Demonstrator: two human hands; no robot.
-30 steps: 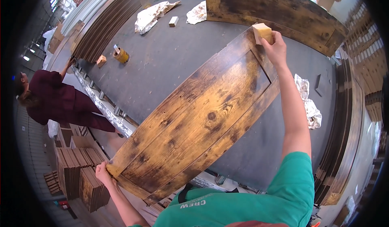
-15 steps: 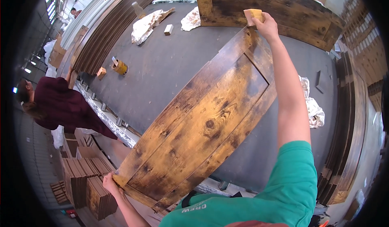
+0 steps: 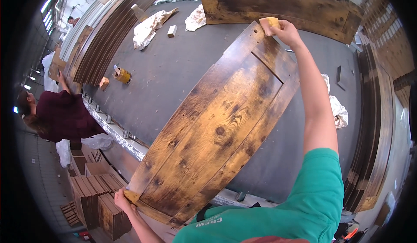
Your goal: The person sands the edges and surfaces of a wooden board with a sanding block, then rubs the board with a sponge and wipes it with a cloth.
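A long stained wooden panel lies diagonally across the dark grey table. My right hand presses a yellow sponge onto the panel's far end. My left hand grips the panel's near corner, which overhangs the table's edge.
A second stained panel lies across the far side, with another person's fingers on its far edge. White rags, a small wooden block and a small tin sit on the table. A person in a dark red top stands at left. Wood stacks stand below.
My right hand has slid the sponge farther along the panel toward its far end. My left hand has shifted slightly at the near corner.
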